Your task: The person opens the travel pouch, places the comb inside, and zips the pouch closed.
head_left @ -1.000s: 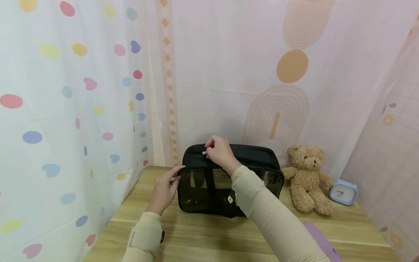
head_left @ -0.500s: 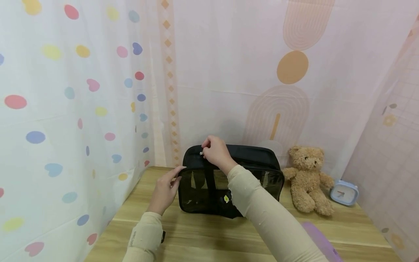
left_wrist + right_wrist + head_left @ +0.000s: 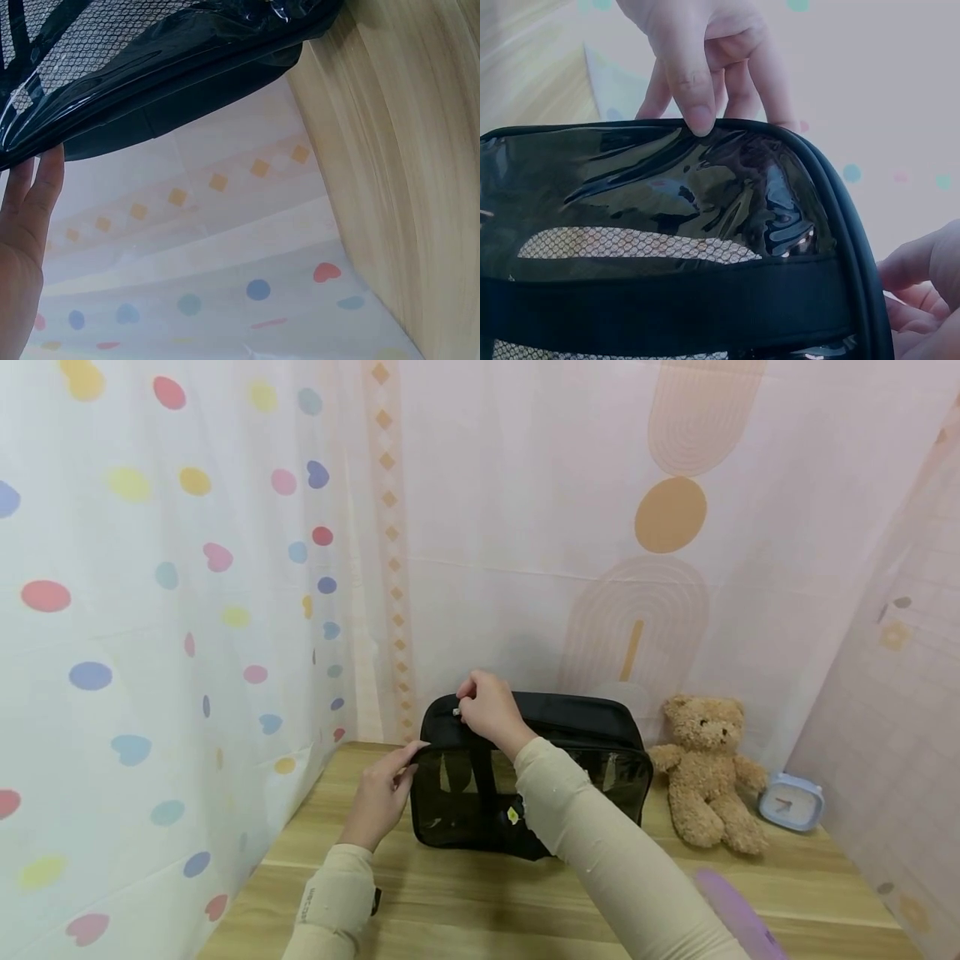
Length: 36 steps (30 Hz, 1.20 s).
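Observation:
A black toiletry bag (image 3: 585, 714) with a see-through front panel stands upright on the table. My right hand (image 3: 491, 710) is over its top and pinches the small light zipper pull (image 3: 456, 712) near the left end. At the bag's upper left corner is my left hand (image 3: 375, 802). In the right wrist view, the left hand (image 3: 720, 45) grips the bag's edge, thumb on the clear panel and fingers behind the rim. Its fingers (image 3: 46, 176) also show at the bag's edge in the left wrist view. The right forearm covers part of the front panel.
A brown teddy bear (image 3: 703, 768) sits right of the bag, with a light blue clock (image 3: 791, 802) beside it. A purple object (image 3: 735, 910) lies at the front right, partly behind the right sleeve. Patterned curtains (image 3: 510, 527) enclose the wooden table (image 3: 450, 910).
My right hand has moved a little left along the bag's top, drawing the zipper pull with it. The left hand keeps its hold on the corner.

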Tool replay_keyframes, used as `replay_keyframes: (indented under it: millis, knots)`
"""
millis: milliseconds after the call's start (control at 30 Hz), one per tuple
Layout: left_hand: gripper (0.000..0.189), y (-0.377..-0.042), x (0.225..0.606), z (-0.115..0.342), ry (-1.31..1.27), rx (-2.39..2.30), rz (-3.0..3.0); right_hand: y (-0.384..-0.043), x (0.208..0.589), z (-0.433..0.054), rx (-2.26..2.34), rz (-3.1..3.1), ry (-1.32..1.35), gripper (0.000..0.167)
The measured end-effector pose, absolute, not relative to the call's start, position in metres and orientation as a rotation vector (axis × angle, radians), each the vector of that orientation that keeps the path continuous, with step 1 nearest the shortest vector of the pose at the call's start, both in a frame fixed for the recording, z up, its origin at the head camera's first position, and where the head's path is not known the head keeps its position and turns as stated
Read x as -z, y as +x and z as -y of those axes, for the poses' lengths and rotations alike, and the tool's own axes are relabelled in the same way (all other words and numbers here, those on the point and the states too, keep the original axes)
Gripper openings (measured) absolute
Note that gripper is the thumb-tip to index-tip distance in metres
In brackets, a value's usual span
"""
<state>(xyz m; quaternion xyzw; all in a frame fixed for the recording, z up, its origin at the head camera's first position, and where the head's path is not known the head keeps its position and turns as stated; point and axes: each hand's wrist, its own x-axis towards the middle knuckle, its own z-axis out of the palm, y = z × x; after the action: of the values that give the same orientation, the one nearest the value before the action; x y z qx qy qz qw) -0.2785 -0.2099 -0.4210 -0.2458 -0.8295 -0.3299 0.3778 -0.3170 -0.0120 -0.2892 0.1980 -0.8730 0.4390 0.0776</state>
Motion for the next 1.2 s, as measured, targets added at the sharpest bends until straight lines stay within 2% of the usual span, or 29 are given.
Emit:
replay_keyframes:
  millis: [1200]
  knots:
    - [0.044,-0.282,0.424,0.21,-0.688,0.828,2.039,-0.317,0.289,0.055,-1.105,2.626,0.645,0.009]
